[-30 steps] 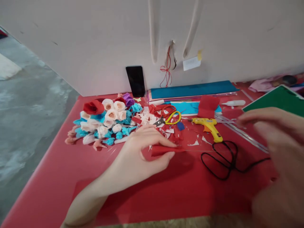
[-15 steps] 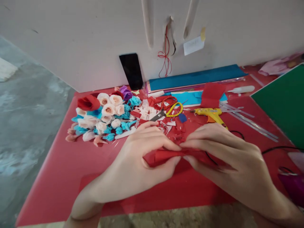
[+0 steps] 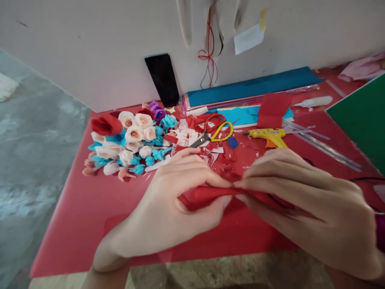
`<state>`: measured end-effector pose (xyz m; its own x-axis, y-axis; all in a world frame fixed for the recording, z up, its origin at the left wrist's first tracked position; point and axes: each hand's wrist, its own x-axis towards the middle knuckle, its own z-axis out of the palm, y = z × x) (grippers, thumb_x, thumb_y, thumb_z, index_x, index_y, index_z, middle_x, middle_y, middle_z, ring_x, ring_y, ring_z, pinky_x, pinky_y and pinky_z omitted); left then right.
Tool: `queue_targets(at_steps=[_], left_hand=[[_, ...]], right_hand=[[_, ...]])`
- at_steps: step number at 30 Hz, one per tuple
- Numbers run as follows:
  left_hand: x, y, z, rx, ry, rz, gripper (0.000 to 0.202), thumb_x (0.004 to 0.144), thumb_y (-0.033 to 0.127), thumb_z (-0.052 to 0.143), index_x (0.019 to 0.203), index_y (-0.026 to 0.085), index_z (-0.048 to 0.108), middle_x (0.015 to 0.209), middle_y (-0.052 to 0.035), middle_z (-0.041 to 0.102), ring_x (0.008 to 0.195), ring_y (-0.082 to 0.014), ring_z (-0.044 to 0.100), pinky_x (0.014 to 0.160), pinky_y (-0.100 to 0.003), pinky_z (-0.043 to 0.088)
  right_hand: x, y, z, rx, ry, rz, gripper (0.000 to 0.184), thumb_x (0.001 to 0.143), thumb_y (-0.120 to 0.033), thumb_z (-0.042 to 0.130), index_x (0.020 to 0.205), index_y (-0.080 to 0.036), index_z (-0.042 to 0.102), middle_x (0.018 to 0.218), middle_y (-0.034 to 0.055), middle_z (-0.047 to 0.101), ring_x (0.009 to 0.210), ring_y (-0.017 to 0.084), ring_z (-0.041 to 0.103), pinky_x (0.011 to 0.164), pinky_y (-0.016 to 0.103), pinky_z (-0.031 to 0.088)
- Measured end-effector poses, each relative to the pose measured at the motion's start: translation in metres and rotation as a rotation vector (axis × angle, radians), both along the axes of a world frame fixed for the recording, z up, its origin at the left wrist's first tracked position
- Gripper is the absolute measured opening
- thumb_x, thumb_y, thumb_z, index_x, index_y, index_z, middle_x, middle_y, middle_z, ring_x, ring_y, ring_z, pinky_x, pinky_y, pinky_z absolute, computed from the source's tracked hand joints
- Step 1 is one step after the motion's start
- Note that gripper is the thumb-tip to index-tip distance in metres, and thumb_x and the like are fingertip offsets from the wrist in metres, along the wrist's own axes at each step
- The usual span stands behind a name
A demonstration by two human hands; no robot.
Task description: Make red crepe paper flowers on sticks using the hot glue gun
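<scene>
Between my two hands is a piece of red crepe paper (image 3: 207,193), folded or gathered lengthwise above the near part of the table. My left hand (image 3: 180,200) pinches it between thumb and fingertips, with the paper's wider end lying in the palm. Close against those fingertips, my right hand (image 3: 303,204) pinches the same paper; the far end is partly hidden by its fingers. Beyond the hands lie scissors (image 3: 221,131) with red and yellow handles, among red and white paper scraps (image 3: 186,134).
Paper flowers (image 3: 132,136) cluster at the left. A phone (image 3: 164,80) leans on the wall. At the right are a yellow glue gun (image 3: 267,135), clear glue sticks (image 3: 327,148), a white bottle (image 3: 314,101) and a green board (image 3: 361,120). Blue paper (image 3: 255,86) lies along the back.
The view has shifted a little, so the background sits higher. Both hands still pinch the red crepe paper; my right hand appears slightly further right.
</scene>
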<state>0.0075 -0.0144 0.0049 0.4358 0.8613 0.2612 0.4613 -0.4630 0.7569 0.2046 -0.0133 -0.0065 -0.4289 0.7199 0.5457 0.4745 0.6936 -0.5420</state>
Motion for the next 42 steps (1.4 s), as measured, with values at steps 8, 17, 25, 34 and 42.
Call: queue_targets(at_steps=[8, 17, 25, 34, 42], left_hand=[[-0.0008, 0.0023, -0.0008, 0.013, -0.017, -0.017, 0.005, 0.078, 0.014, 0.065, 0.082, 0.019, 0.065, 0.080, 0.0027, 0.071, 0.080, -0.0131, 0.064, 0.087, -0.031, 0.045], [-0.0008, 0.0025, -0.0002, 0.012, -0.015, -0.017, 0.007, 0.078, 0.014, 0.065, 0.083, 0.018, 0.065, 0.078, 0.0027, 0.069, 0.079, -0.0122, 0.062, 0.084, -0.030, 0.046], [-0.0007, 0.0025, -0.0007, 0.006, -0.025, -0.022, 0.007, 0.077, 0.011, 0.065, 0.081, 0.016, 0.065, 0.077, 0.0020, 0.069, 0.078, -0.0121, 0.062, 0.079, -0.029, 0.048], [0.0002, 0.0006, -0.0008, 0.011, -0.020, 0.006, 0.002, 0.080, 0.016, 0.064, 0.080, 0.018, 0.064, 0.079, 0.0045, 0.069, 0.082, -0.0098, 0.063, 0.089, -0.025, 0.044], [-0.0009, 0.0022, -0.0009, 0.002, -0.017, -0.011, 0.004, 0.079, 0.016, 0.064, 0.081, 0.019, 0.063, 0.078, 0.0048, 0.069, 0.081, -0.0102, 0.064, 0.089, -0.026, 0.044]], right_hand=[[0.0014, -0.0001, 0.0024, 0.055, -0.022, 0.018, 0.014, 0.076, -0.005, 0.066, 0.081, -0.016, 0.060, 0.079, -0.0008, 0.063, 0.076, 0.012, 0.055, 0.072, 0.031, 0.050], [-0.0018, 0.0029, 0.0030, 0.084, -0.035, 0.000, 0.016, 0.075, -0.003, 0.066, 0.082, -0.017, 0.060, 0.077, 0.0010, 0.063, 0.072, 0.012, 0.056, 0.069, 0.032, 0.050], [-0.0016, -0.0001, 0.0018, 0.085, -0.023, -0.012, 0.012, 0.076, -0.006, 0.066, 0.082, -0.016, 0.062, 0.078, 0.0029, 0.064, 0.072, 0.014, 0.057, 0.069, 0.034, 0.050], [-0.0026, 0.0047, 0.0054, 0.127, 0.009, 0.017, 0.011, 0.078, -0.006, 0.064, 0.082, -0.015, 0.061, 0.076, 0.0027, 0.067, 0.070, 0.016, 0.060, 0.065, 0.035, 0.048], [-0.0022, 0.0022, 0.0086, 0.076, -0.003, 0.019, 0.010, 0.078, -0.006, 0.065, 0.084, -0.014, 0.063, 0.080, 0.0037, 0.066, 0.072, 0.014, 0.059, 0.069, 0.035, 0.049]])
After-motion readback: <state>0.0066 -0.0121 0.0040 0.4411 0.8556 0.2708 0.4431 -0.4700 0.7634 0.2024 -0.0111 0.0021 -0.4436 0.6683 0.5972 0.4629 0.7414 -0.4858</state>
